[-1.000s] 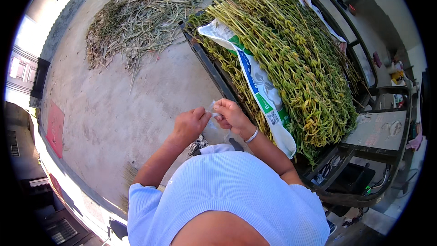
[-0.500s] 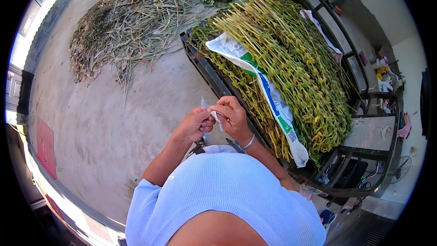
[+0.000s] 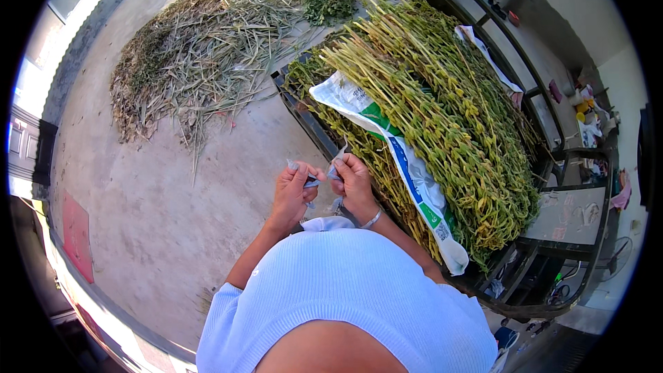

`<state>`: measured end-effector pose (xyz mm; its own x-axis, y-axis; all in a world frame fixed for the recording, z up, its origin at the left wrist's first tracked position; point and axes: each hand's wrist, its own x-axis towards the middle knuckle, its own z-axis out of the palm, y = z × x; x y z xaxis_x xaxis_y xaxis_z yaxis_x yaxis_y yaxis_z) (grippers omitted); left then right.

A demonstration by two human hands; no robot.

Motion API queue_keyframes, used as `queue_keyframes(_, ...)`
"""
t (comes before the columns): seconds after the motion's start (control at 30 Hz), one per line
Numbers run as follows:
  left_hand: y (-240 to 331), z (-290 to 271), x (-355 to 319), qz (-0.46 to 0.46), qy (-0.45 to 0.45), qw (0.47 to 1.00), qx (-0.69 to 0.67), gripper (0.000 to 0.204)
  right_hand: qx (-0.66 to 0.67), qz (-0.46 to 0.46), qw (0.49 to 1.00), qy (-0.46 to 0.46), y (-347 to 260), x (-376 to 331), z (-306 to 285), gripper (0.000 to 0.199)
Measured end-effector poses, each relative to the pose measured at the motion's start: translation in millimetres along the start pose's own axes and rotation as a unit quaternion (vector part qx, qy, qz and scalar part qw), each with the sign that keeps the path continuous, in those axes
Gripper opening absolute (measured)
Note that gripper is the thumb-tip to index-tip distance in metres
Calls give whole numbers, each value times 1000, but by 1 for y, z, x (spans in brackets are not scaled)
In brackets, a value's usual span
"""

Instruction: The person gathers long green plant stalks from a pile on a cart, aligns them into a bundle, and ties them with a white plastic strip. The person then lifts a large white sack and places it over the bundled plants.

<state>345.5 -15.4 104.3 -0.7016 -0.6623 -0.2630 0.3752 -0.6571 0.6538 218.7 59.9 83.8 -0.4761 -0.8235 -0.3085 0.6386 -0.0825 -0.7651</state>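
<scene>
Though both hands (image 3: pixel 291 192) (image 3: pixel 355 186) apart, thin pale material (image 3: pixel 334 171) in each.

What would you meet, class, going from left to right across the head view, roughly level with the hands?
Flat red panel → left hand pinching a bluish scrap → right hand → printed white sack → topmost leafy stalks → grey cart panel → pink cloth.
</scene>
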Motion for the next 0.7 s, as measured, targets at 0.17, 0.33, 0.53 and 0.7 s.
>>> queue_keyframes(0.17,11,3,17,-101,6,990,99,14,-235,-271,927,-108,-18,14,4,9)
queue_keyframes(0.33,0,-1,28,-128,1,977,173,12,-336,-322,865,-190,-39,20,3,9)
queue_keyframes(0.53,-13,20,25,-108,-37,985,128,14,-328,-181,918,-131,-44,22,-17,7)
queue_keyframes(0.7,-28,16,28,-69,-35,956,282,18,-330,-146,928,-94,-45,13,-29,10)
